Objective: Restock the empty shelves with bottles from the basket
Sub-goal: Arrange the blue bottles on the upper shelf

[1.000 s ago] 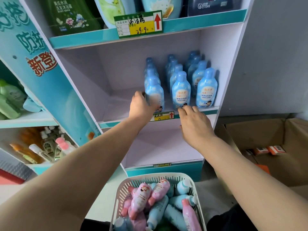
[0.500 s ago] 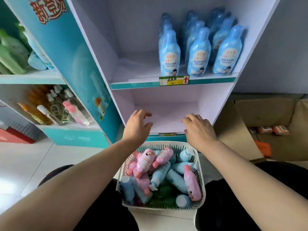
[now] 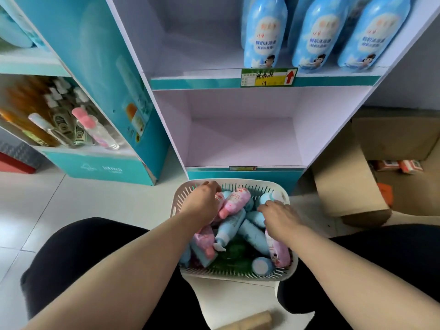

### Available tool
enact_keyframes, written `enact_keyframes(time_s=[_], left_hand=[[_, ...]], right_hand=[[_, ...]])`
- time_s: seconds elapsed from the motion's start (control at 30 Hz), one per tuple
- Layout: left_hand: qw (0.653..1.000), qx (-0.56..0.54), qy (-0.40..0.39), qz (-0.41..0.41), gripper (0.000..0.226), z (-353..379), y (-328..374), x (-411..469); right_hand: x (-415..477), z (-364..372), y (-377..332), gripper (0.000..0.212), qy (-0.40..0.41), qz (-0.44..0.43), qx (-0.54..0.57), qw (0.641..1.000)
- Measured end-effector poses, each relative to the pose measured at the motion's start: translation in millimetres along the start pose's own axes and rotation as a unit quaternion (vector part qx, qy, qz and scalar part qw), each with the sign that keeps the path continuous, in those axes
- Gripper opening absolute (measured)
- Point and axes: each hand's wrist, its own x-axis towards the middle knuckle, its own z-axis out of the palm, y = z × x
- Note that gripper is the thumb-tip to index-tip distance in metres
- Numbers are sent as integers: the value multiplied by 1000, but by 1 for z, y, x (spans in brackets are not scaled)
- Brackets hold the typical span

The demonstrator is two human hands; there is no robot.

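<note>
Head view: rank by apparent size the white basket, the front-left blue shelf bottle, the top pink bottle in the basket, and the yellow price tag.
1. basket
2. blue bottle, top cropped by the frame
3. pink bottle and price tag look alike; the tag sits farther off, so I won't rank them.

Upper shelf (image 3: 195, 72) carries blue bottles (image 3: 263, 36), upright, three along front right edge, more behind. White tiled floor (image 3: 47, 198) bears shelf stand (image 3: 328, 120), cardboard box (image 3: 342, 182) beside it.

left hand (image 3: 202, 202) and right hand (image 3: 279, 216) down from the shelves (image 3: 238, 144) into the basket (image 3: 262, 185), on its bottles (image 3: 235, 201)
</note>
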Motion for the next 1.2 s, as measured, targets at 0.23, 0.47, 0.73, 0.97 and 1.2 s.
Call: enact_keyframes(time_s=[0.23, 0.47, 0.73, 0.97, 1.2], left_hand=[[999, -8, 21, -34, 31, 4, -12, 8], [997, -28, 21, -70, 29, 7, -36, 9], [995, -41, 24, -93, 30, 3, -47, 9], [992, -5, 1, -122, 27, 0, -57, 10], [992, -9, -95, -88, 26, 0, -37, -8]], right_hand=[[2, 33, -15, 34, -142, -123, -137, 973], [-3, 74, -28, 36, -266, -243, -206, 910], [-1, 70, -25, 39, -293, -240, -151, 913], [14, 25, -19, 68, -212, -147, 21, 966], [-9, -23, -7, 60, -114, 4, 330, 937]])
